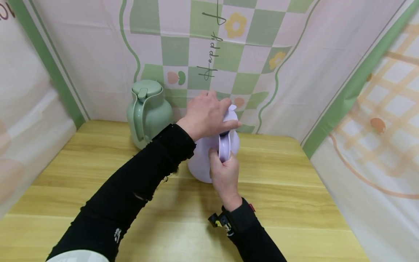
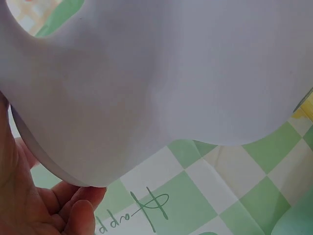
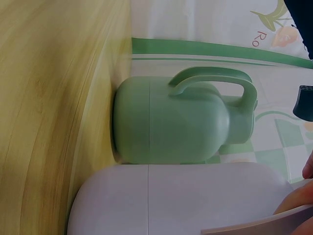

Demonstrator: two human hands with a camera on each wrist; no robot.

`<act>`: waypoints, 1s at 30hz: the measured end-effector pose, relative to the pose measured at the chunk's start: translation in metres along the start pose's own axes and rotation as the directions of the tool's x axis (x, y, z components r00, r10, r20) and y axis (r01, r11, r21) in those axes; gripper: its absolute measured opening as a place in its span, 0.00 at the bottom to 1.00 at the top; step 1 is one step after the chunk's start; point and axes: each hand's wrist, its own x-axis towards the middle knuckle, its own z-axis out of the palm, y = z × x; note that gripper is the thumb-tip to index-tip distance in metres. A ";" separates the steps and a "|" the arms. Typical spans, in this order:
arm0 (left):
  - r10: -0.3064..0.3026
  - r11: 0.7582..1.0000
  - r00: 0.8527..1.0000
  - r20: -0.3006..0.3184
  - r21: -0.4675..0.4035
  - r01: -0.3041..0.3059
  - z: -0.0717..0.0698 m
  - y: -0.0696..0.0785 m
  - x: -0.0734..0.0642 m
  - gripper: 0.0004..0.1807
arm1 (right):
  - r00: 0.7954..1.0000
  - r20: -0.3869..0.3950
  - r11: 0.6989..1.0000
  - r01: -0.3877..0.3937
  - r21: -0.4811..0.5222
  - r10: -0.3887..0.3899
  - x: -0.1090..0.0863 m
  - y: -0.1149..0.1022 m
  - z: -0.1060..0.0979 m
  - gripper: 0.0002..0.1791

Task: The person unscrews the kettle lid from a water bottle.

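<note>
A pale lavender thermos jug (image 1: 199, 165) stands on the table, its handle (image 1: 224, 145) facing me. Over its top lies my left hand (image 1: 207, 114), thumb stretched to the right and fingers bent over the far side, largely covering the lid. The left wrist view shows that hand's fingertips (image 2: 80, 210) curled at the rim of the jug (image 2: 161, 98). My right hand (image 1: 226, 176) grips the handle low down, thumb along its left side. At the edge of the right wrist view, the right fingers (image 3: 298, 198) wrap behind the handle, beside the jug's body (image 3: 176, 191).
A green thermos jug (image 1: 150, 112) stands upright close on the left, near the back wall, its handle toward me. Behind the wooden table (image 1: 278, 211) hangs a checked cloth (image 1: 203, 51), with more printed cloth (image 1: 376, 138) along both sides.
</note>
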 end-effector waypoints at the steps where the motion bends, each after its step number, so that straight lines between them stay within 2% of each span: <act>1: 0.001 1.000 1.000 -0.003 -0.003 -0.001 0.000 0.000 0.000 0.41 | 1.000 -0.002 1.000 -0.003 0.000 0.003 0.000 0.000 0.000 0.22; 12: 0.024 1.000 0.999 -0.040 -0.005 -0.025 -0.002 -0.003 -0.003 0.38 | 1.000 -0.011 1.000 -0.006 0.015 0.006 0.001 0.000 0.000 0.23; 18: 0.008 0.998 0.999 -0.040 -0.061 -0.011 -0.003 -0.004 -0.005 0.38 | 1.000 -0.007 1.000 0.002 0.019 -0.002 0.001 0.000 0.000 0.23; 23: 0.008 0.994 1.000 -0.030 -0.105 -0.011 -0.005 -0.012 -0.009 0.35 | 1.000 -0.007 1.000 -0.008 0.014 0.008 0.001 -0.001 0.000 0.23; 27: 0.066 0.991 0.997 -0.036 -0.116 -0.070 -0.006 -0.022 -0.009 0.34 | 1.000 -0.015 1.000 -0.026 0.005 0.026 0.000 -0.002 0.000 0.22; 30: 0.155 0.970 0.987 -0.036 -0.183 -0.159 -0.007 -0.030 -0.006 0.31 | 0.999 -0.024 0.999 -0.037 -0.002 0.037 0.000 -0.002 0.000 0.22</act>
